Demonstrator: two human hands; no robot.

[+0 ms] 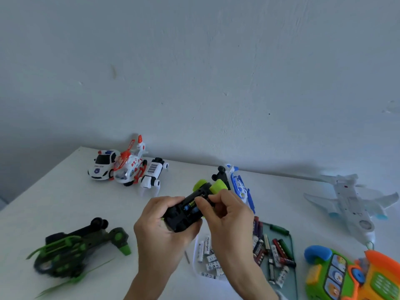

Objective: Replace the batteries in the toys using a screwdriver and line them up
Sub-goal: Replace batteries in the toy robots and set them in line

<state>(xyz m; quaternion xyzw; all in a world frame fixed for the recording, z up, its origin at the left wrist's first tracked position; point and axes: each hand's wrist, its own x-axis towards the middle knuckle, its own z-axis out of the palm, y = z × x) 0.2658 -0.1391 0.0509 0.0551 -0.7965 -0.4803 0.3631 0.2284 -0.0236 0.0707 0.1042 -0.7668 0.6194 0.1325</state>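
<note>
Two hands hold one upturned black car [190, 210] above the table [65, 202]: left hand [161, 230] grips its body, right hand [225, 215] pinches its underside (three toys [126, 169] lined behind).

Police car [101, 165], helicopter [129, 167] and robot dog [152, 174] side by side at table's [65, 202] back-left.

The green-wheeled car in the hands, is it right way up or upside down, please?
Upside down: the green-wheeled car shows its black underside and battery label upward, gripped by the left hand and right hand.
</note>
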